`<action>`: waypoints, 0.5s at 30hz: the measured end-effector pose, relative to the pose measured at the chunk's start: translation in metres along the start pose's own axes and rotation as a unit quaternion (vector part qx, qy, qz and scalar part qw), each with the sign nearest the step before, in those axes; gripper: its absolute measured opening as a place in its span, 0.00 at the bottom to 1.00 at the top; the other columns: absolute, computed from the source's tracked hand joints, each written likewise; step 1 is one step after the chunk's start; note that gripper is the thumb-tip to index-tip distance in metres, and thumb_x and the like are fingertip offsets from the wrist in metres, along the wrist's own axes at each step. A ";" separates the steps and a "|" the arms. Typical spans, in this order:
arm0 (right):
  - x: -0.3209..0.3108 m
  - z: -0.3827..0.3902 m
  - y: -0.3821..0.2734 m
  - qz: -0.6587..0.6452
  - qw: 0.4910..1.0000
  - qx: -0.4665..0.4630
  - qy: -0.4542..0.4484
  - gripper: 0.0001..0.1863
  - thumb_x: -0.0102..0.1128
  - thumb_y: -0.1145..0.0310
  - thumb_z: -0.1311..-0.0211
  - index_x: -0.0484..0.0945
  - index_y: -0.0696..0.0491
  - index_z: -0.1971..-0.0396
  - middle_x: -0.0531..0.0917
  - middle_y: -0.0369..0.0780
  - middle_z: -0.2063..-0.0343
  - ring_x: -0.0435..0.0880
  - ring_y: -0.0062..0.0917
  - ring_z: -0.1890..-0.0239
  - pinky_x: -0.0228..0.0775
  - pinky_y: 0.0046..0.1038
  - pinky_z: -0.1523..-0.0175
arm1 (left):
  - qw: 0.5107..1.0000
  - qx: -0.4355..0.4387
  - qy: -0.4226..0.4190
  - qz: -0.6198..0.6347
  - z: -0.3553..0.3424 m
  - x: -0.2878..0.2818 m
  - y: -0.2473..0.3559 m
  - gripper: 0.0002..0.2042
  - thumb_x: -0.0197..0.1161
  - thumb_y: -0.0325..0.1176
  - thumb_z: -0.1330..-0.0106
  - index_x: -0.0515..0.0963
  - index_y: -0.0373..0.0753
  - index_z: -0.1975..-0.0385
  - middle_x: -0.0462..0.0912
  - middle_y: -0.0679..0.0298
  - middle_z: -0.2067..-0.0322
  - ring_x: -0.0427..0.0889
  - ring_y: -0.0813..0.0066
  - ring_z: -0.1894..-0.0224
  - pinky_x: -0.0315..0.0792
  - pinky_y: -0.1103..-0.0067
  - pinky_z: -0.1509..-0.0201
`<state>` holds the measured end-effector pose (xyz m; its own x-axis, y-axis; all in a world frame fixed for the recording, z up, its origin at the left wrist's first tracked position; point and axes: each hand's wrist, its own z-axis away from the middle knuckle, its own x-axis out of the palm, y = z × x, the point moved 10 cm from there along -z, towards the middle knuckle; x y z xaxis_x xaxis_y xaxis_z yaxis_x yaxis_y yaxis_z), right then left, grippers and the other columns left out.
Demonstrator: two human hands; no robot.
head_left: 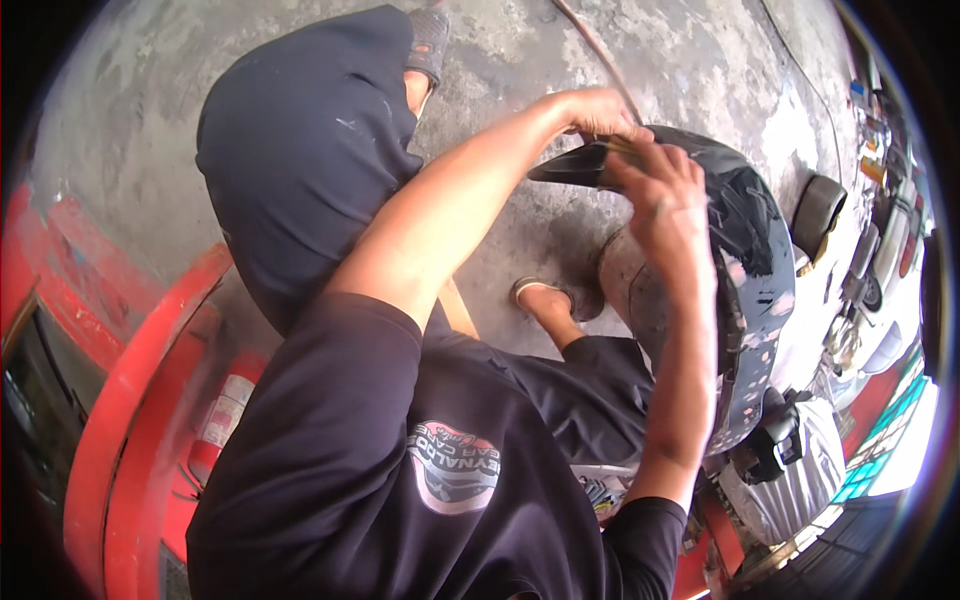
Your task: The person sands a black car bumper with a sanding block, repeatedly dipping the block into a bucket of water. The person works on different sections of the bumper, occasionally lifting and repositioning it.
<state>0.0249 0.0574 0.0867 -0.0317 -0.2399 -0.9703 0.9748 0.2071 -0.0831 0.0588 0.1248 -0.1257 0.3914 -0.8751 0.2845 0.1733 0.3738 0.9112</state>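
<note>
A dark car bumper point(765, 225) with grey paint, black areas and pale sanded-looking patches curves down on the right. One end narrows to a black pointed tip point(570, 167). At the top edge near that tip, my left hand point(600, 113) is closed, its fingers curled against the part. Just beside it, my right hand point(665, 195) is bent over the same end, slightly blurred. Its fingers press a small tan piece point(617, 160) to the surface; what kind it is stays unclear. The fingertips of both hands are partly hidden.
A round drum-like support point(622, 275) stands under the bumper. A red curved frame point(125, 400) is at left, with a red container point(220, 425) beside it. A hose point(600, 55) crosses the stained concrete floor. Motorcycles point(880, 270) stand at far right.
</note>
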 end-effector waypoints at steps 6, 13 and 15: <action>0.122 -0.018 -0.044 -0.019 0.996 -0.065 -0.065 0.22 0.65 0.78 0.47 0.95 0.39 0.55 0.86 0.39 0.54 0.79 0.39 0.37 0.68 0.46 0.31 | 0.998 0.039 -0.034 -0.033 -0.003 0.019 0.028 0.29 0.80 0.66 0.38 0.92 0.40 0.70 0.82 0.75 0.80 0.74 0.84 0.76 0.67 0.75 0.71; 0.010 -0.005 -0.013 0.000 0.999 -0.015 0.039 0.19 0.64 0.79 0.43 0.94 0.49 0.53 0.87 0.42 0.50 0.83 0.39 0.41 0.73 0.43 0.37 | 0.999 0.017 -0.032 0.025 -0.008 0.005 0.003 0.25 0.81 0.61 0.37 0.91 0.40 0.71 0.80 0.76 0.82 0.71 0.84 0.78 0.66 0.75 0.73; 0.077 -0.010 -0.024 -0.070 0.997 -0.027 -0.033 0.17 0.62 0.80 0.44 0.94 0.51 0.58 0.87 0.43 0.47 0.82 0.40 0.39 0.73 0.45 0.37 | 0.997 0.036 -0.032 -0.059 -0.007 0.012 0.017 0.26 0.81 0.63 0.38 0.92 0.41 0.72 0.79 0.77 0.81 0.69 0.83 0.77 0.65 0.73 0.72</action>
<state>-0.0027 0.0434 0.0118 -0.1501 -0.3320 -0.9313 0.9485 0.2175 -0.2304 0.0722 0.1229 -0.1089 0.3142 -0.9300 0.1909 0.1476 0.2465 0.9578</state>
